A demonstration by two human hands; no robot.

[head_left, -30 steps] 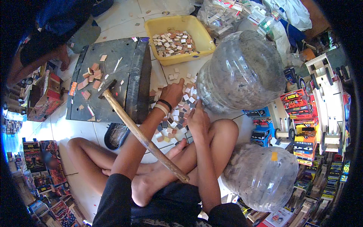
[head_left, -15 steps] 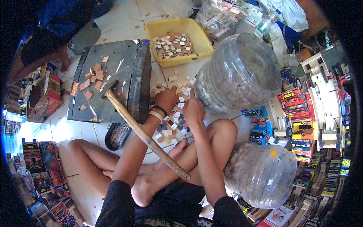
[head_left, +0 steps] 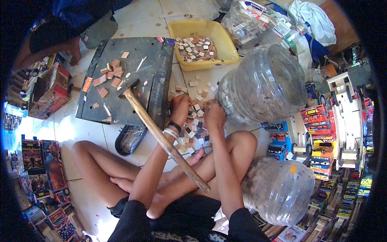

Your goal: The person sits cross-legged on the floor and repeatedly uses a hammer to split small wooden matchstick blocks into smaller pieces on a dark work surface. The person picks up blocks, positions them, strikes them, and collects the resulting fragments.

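My left hand [head_left: 181, 108], with two bands at the wrist, is over the small square wooden tiles [head_left: 194, 122] scattered on the floor. Its fingers are curled; what they hold, if anything, is hidden. My right hand [head_left: 214, 115] is beside it at the same pile, fingers also bent inward and their contents out of sight. A hammer [head_left: 157, 131] has its head on the dark block [head_left: 139, 103], while the handle sticks out across my left forearm in the picture. Several reddish-brown wood pieces [head_left: 115, 71] lie on the block near the hammer head.
Beyond the pile stands a yellow tub [head_left: 231, 56] holding many tiles. Two large clear plastic jugs [head_left: 258, 84] lie to the right. A dark dish of nails [head_left: 131, 140] sits left of my arm. Wooden toy trucks [head_left: 316, 137] line the right; another person's hand [head_left: 74, 52] shows far left.
My right hand's outstretched index finger has curled in, and that hand has drawn slightly back. My left hand stays over the tiles. The whole view has shifted a little.
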